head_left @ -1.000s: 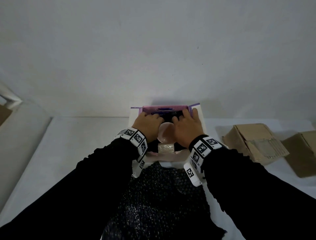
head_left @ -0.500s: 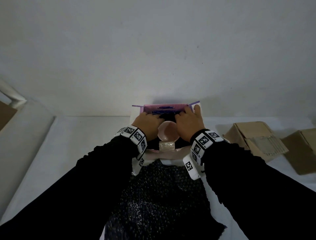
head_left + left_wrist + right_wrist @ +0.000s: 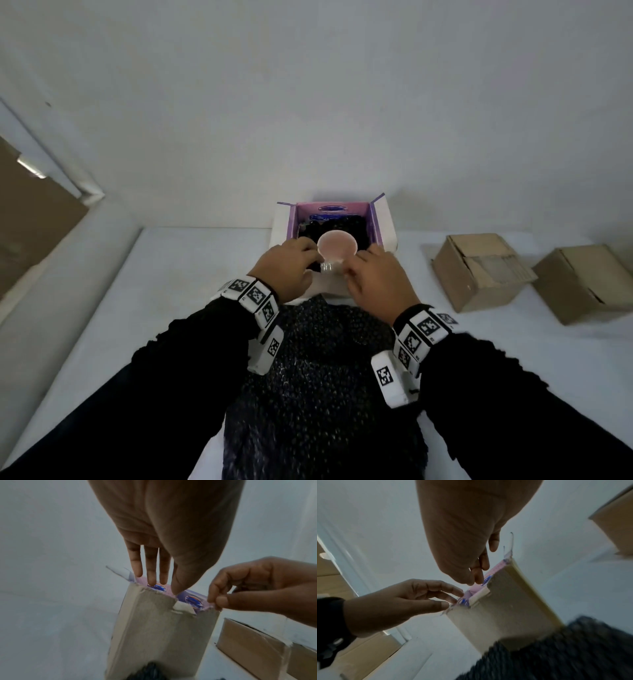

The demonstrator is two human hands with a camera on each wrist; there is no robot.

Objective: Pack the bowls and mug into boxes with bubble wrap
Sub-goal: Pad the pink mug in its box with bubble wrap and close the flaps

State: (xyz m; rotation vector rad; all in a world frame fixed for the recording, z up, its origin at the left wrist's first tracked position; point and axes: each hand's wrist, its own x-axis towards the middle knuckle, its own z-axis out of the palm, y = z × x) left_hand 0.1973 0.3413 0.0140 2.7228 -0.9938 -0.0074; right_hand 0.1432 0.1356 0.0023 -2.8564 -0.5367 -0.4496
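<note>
presently: pink bowl (image 3: 337, 246), likely ceramic, hard, smooth and breakable, sits in the open purple-lined box (image 3: 383, 224) on black bubble wrap (image 3: 322, 377), just beyond both hands; best lifted by the rim. left hand (image 3: 287, 266) fingers straight at the near box edge, right hand (image 3: 375, 279) pinching that edge; printed blue logo inside, unreadable.

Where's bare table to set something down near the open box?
Bare table lies left of the open box, and a narrower strip runs between it and the two brown boxes. The near side is crowded: bubble wrap and both hands, left and right.
</note>
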